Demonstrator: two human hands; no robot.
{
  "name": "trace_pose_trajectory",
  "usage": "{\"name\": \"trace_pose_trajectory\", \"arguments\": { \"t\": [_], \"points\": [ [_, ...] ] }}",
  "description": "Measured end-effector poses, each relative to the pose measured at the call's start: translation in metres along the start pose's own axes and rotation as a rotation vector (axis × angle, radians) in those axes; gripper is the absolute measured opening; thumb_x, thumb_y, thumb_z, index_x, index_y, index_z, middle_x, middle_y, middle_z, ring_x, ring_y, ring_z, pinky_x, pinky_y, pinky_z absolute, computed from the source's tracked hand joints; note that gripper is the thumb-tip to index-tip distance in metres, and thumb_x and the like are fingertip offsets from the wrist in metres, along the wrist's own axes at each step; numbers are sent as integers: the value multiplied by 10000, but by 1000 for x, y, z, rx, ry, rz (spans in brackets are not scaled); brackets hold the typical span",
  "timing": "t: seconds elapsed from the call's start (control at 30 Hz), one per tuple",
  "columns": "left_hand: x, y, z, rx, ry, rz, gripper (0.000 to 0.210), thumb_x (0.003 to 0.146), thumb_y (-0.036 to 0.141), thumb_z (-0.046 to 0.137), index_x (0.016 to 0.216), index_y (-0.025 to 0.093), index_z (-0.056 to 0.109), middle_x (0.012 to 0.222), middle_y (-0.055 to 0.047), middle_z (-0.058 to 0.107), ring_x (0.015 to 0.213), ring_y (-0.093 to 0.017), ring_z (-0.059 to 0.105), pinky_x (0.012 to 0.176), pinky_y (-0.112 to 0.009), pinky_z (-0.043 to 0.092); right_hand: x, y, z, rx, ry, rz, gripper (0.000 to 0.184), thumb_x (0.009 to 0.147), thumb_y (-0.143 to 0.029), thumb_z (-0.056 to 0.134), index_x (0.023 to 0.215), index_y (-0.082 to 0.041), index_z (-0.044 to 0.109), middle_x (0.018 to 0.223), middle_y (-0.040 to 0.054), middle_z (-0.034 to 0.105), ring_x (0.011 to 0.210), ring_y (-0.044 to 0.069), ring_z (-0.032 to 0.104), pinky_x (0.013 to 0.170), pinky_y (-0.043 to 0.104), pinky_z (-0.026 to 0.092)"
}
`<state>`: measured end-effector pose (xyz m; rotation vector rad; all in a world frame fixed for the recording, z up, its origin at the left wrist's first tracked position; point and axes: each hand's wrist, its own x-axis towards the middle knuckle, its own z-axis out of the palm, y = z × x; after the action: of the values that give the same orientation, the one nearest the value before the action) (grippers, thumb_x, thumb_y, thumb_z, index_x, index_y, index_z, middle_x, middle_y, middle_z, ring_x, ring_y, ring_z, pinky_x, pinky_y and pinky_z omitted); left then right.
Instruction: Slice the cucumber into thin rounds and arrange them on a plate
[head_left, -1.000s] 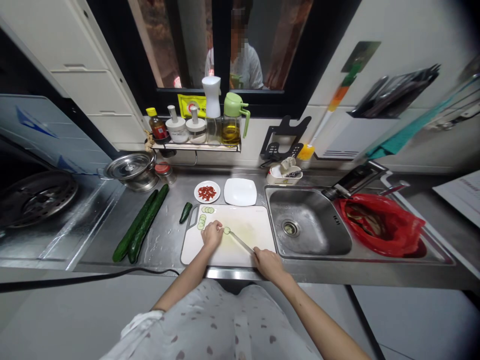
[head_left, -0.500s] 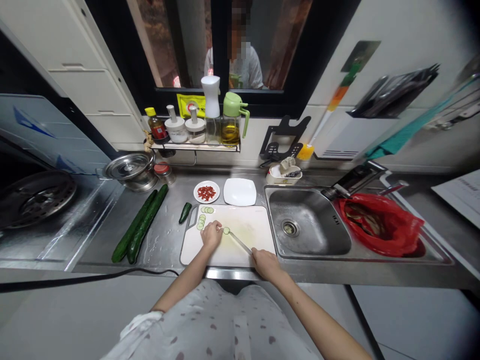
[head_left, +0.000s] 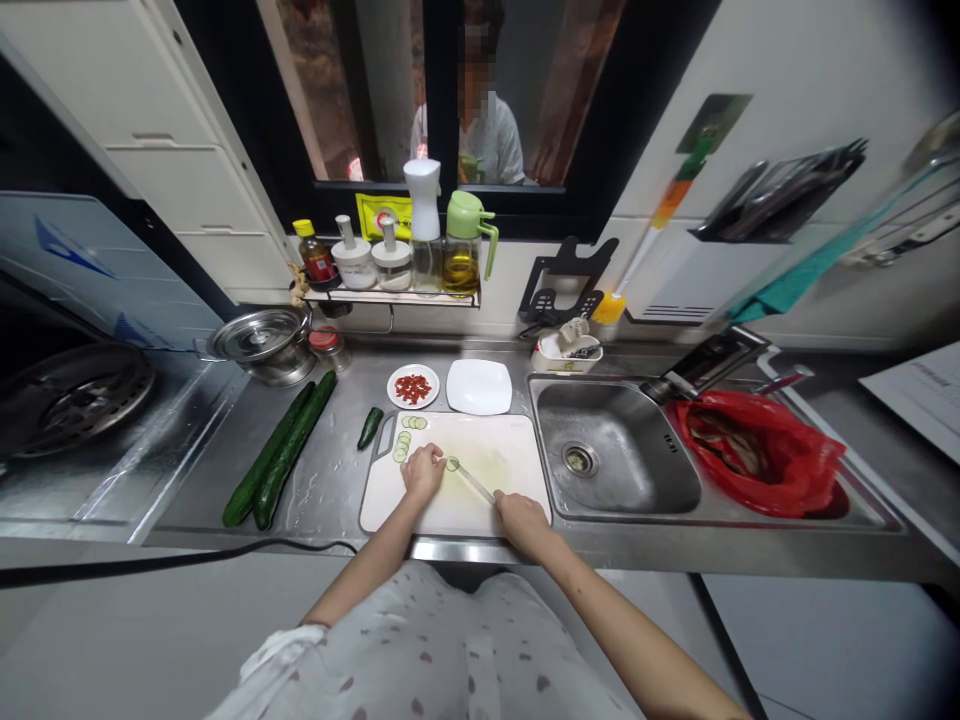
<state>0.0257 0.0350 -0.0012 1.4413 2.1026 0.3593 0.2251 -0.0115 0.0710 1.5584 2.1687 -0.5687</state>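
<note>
My right hand (head_left: 523,522) is closed around the handle of a knife (head_left: 475,484), whose blade points up and left across the white cutting board (head_left: 517,450). By the blade's tip lies a thin cucumber slice (head_left: 452,464). My left hand (head_left: 424,472) rests over the board with its fingers bent together, the fingertips right beside that slice. Whether anything is pinched in them is too small to tell. Rows of cucumber slices (head_left: 403,446) lie at the board's upper left. Left of the board's grip is a short cucumber piece (head_left: 370,428).
Two long cucumbers (head_left: 279,452) lie farther left. Behind the board stand a plate of chopped red pieces (head_left: 426,400) and a white plate (head_left: 479,386). On the right are the sink (head_left: 615,440) and a red plastic bag (head_left: 795,460). A shelf above holds an oil bottle (head_left: 460,250).
My right hand and the knife have shifted slightly left. The left hand stays almost in place beside the slice.
</note>
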Motion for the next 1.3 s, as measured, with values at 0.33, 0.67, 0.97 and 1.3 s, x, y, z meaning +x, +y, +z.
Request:
{"name": "trace_pose_trajectory", "arguments": {
  "t": [0.33, 0.67, 0.97, 1.3],
  "points": [
    [-1, 2, -2, 7, -12, -9, 131, 812, 320, 558, 925, 276, 606, 931, 0, 651, 931, -171, 575, 829, -312, 344, 1, -4, -4, -5, 16, -12, 300, 865, -112, 347, 1087, -132, 548, 974, 166, 666, 964, 240, 630, 750, 324, 439],
    [0, 0, 0, 4, 1, -2, 134, 801, 311, 564, 924, 284, 609, 923, 9, 643, 936, -172, 576, 838, -316, 342, -10, 1, -3, 12, -16, 3, 290, 889, -162, 343, 1095, -139, 546, 992, 167, 661, 980, 236, 621, 778, 325, 422],
    [1, 2, -2, 6, -14, -19, 129, 807, 323, 558, 923, 288, 604, 923, 9, 649, 936, -170, 575, 832, -318, 339, -17, 8, 2, -8, -20, 16, 282, 889, -181, 347, 1079, -146, 551, 985, 163, 666, 967, 251, 625, 758, 330, 426],
    [0, 2, -3, 10, -14, -15, 132, 809, 326, 556, 923, 284, 607, 924, 3, 652, 937, -174, 575, 837, -321, 345, -7, -1, -5, -5, -16, -1, 285, 880, -158, 361, 1097, -136, 544, 1000, 161, 664, 980, 235, 623, 784, 324, 427]
  ]
}}
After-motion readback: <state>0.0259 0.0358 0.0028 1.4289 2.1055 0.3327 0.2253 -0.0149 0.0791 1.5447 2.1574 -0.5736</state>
